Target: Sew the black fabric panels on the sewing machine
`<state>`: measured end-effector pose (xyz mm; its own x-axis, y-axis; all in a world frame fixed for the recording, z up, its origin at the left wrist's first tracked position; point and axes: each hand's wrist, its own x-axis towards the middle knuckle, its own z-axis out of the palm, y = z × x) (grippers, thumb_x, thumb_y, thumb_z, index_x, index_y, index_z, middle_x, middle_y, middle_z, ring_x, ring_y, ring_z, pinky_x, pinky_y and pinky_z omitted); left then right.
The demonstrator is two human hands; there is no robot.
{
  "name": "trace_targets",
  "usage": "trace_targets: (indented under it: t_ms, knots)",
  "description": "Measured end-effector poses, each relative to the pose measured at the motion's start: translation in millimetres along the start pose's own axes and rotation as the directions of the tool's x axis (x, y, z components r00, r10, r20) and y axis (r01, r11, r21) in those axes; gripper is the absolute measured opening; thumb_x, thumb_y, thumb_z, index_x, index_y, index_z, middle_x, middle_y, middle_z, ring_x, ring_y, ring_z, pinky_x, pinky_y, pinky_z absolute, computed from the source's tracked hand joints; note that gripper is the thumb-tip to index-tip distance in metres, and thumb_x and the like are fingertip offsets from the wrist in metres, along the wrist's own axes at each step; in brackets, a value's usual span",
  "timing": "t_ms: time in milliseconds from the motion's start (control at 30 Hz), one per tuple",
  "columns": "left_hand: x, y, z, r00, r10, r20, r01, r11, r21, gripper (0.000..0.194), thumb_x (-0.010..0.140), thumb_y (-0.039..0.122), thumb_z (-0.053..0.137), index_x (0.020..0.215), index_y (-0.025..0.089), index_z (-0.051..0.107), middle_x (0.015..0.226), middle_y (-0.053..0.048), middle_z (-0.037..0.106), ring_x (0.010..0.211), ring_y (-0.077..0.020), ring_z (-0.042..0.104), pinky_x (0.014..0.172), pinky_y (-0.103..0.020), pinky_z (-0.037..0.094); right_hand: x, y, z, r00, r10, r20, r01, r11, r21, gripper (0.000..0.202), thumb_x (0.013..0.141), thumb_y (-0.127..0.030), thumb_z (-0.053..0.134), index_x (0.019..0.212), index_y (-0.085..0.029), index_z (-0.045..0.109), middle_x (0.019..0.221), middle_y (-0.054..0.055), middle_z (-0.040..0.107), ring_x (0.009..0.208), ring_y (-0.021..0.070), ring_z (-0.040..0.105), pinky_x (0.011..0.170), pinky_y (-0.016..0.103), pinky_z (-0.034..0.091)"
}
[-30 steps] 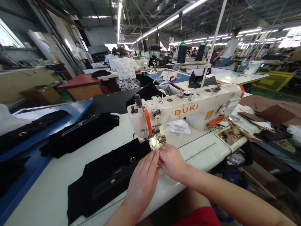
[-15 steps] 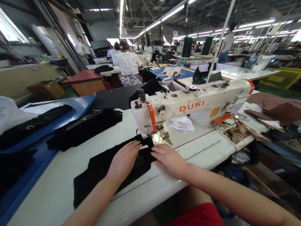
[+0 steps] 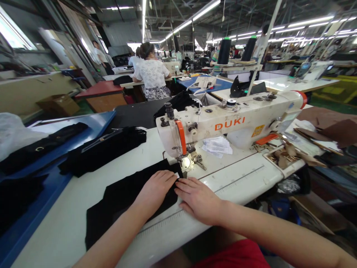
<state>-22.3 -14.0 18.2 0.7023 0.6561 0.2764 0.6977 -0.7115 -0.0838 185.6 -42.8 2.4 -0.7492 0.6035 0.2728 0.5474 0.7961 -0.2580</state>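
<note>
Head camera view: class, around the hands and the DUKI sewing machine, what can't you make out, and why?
All in the head view:
1. The stretch of black fabric under the left hand: covered by that hand and forearm.
2. Whether the right hand pinches anything: its back hides its underside.
3. Any print on the white slips: too small.
4. The lower-left black cloth's full extent: cut off by the left edge.

Orange letters (image 3: 230,123) on the white sewing machine (image 3: 237,112) read "DUKI".

Wears plain bright-red fabric garment (image 3: 237,256) at lap (type unclear); bare forearms (image 3: 267,224), bare left hand (image 3: 154,190), bare right hand (image 3: 199,200).
</note>
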Motion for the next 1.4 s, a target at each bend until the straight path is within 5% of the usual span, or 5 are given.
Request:
trace_targets:
  t_ms: [200,900,1133,1400]
  knots:
    - [6,6,4.8,0.999,0.027,-0.038,-0.026,0.999,0.028,0.028,0.087,0.002,0.043,0.096,0.016,0.065,0.098,-0.007,0.07,0.09,-0.0206,0.066,0.083,-0.035,0.055,-6,-1,-5,1.0,0.009,0.029,-0.01,1.0,0.021,0.043,0.097,-0.032,0.048,0.133,-0.01,0.052,0.139,0.014,0.053,0.132,0.025,0.044,0.113,0.04,0.032]
    - [9,5,23.1,0.996,0.013,-0.093,-0.013,1.0,0.001,0.026,0.088,0.004,0.045,0.101,0.013,0.065,0.102,-0.01,0.069,0.098,-0.0226,0.063,0.086,-0.036,0.055,-6,3,-6,1.0,-0.015,-0.004,0.015,0.998,0.064,0.041,0.096,-0.031,0.05,0.129,-0.009,0.055,0.139,0.014,0.053,0.13,0.0252,0.044,0.11,0.038,0.034]
    - [9,5,22.3,0.994,0.01,-0.106,-0.013,0.999,-0.033,0.028,0.091,0.009,0.042,0.103,0.014,0.067,0.103,-0.01,0.07,0.098,-0.0211,0.064,0.088,-0.036,0.055,10,27,-5,0.994,0.028,-0.101,-0.025,0.999,0.026,0.022,0.096,-0.019,0.048,0.106,-0.012,0.066,0.107,0.01,0.068,0.103,0.0215,0.059,0.097,0.035,0.045]
    - [0,13,17.5,0.985,-0.13,-0.116,0.107,0.977,-0.186,0.033,0.097,0.024,0.039,0.113,0.014,0.066,0.114,-0.01,0.07,0.109,-0.0214,0.062,0.094,-0.04,0.054,25,44,0,0.996,-0.066,-0.052,0.058,0.99,-0.131,0.018,0.095,-0.018,0.05,0.099,-0.011,0.066,0.103,0.01,0.066,0.1,0.0218,0.057,0.095,0.035,0.044]
